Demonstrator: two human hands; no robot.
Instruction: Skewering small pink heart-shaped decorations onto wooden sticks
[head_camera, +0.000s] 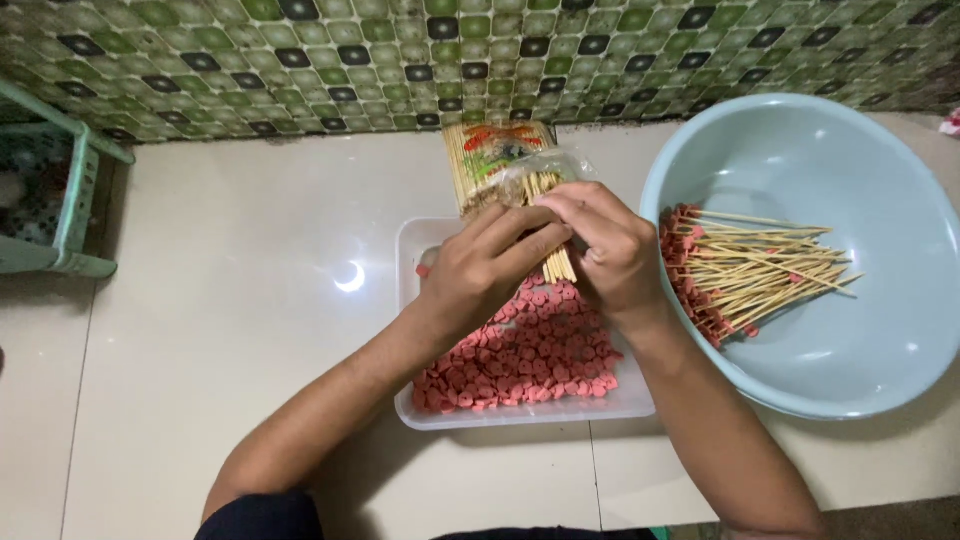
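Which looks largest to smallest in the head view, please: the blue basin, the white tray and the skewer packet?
1. Blue basin, clearly largest.
2. White tray.
3. Skewer packet, smallest, though both hands cover its lower end.

Both hands, left hand (480, 268) and right hand (605, 250), grip a skewer packet (500, 160) above a tray (520, 412) of pink slices (535, 355).

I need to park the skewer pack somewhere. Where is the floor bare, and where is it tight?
Bare tile lies left of the white tray, out to the green plastic rack, and along the tiled wall. It is crowded at the centre: both hands, left hand and right hand, hold the skewer pack over the tray, which touches the blue basin.
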